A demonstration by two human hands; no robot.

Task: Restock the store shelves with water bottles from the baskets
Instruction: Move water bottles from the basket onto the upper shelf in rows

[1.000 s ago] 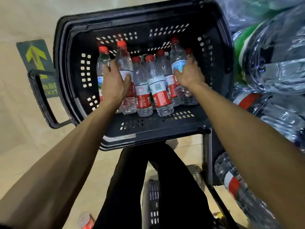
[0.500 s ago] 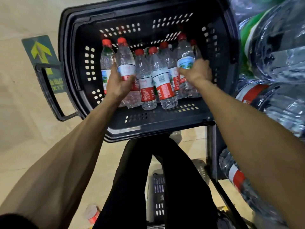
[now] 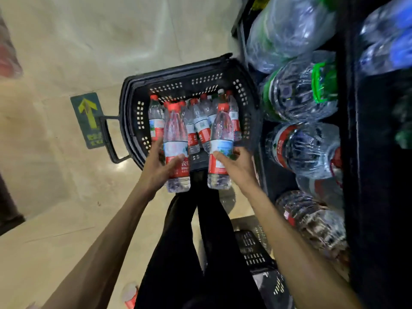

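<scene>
A black plastic basket [image 3: 133, 112] stands on the floor ahead of me and holds several small red-capped water bottles [image 3: 201, 126]. My left hand [image 3: 156, 168] grips one clear bottle with a red and white label [image 3: 176, 141], lifted clear above the basket's near rim. My right hand [image 3: 236, 162] grips a second such bottle [image 3: 220, 139] at the same height. Both bottles are upright, caps pointing away from me.
Dark store shelves [image 3: 347, 134] on the right carry large wrapped water jugs [image 3: 301, 150]. A second black basket [image 3: 254, 248] sits by my legs. A green arrow floor sign [image 3: 88, 119] lies left of the basket handle [image 3: 109, 139]. Bare tiled floor spreads to the left.
Both hands have lifted a bottle each up out of the basket and toward me. The view has pulled back, so the basket looks smaller and farther.
</scene>
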